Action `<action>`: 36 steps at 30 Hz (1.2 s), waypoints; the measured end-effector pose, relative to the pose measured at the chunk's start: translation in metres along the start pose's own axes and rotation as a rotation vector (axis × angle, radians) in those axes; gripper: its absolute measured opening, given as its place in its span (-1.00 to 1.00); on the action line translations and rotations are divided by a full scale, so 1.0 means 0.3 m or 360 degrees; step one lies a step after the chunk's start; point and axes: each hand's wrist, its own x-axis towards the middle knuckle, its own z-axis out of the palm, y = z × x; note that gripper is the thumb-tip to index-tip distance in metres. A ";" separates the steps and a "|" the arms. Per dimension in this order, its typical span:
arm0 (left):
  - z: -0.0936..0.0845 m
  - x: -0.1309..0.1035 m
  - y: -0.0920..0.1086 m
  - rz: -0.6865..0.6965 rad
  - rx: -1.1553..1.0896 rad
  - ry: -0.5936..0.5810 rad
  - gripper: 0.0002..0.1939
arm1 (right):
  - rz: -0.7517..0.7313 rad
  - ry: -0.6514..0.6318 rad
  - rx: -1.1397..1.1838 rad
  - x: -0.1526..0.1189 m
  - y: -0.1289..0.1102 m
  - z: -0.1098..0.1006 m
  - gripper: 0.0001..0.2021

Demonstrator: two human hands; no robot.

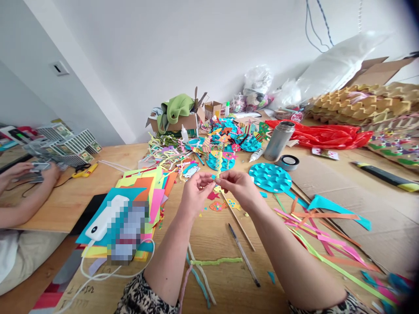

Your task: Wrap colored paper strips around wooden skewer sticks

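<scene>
My left hand [195, 194] and my right hand [241, 188] meet over the wooden table with fingertips pinched together. A twisted yellow pipe cleaner [219, 168] rises from between them, its lower end at my right fingertips. What my left fingers pinch is too small to make out. Just below lie paper fish, among them an orange one [217, 206] and a yellow one [233, 204]. A thin wooden stick [238, 222] and a pen [244, 255] lie nearer me. Loose pipe cleaners, one of them green [218, 261], rest between my forearms.
Coloured paper sheets [153, 183] with a white power bank [108, 217] lie left. A blue bumpy disc [270, 177], a metal flask [279, 141] and paper strips [324, 222] are right. Finished-looking crafts [225, 131] crowd the back. Another person's hands [49, 174] work at far left.
</scene>
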 end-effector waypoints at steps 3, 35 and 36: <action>0.004 -0.005 -0.012 0.0394 0.0405 0.0017 -0.87 | 0.0155 -0.0055 0.0298 0.000 0.003 -0.006 -0.71; 0.006 -0.030 0.015 0.0526 0.0607 -0.0230 -0.98 | 0.0218 0.0223 0.0408 0.007 -0.054 -0.127 -0.64; 0.008 -0.031 0.013 0.0541 0.0626 -0.0247 -0.97 | 0.0227 0.0214 0.0382 0.006 -0.056 -0.126 -0.63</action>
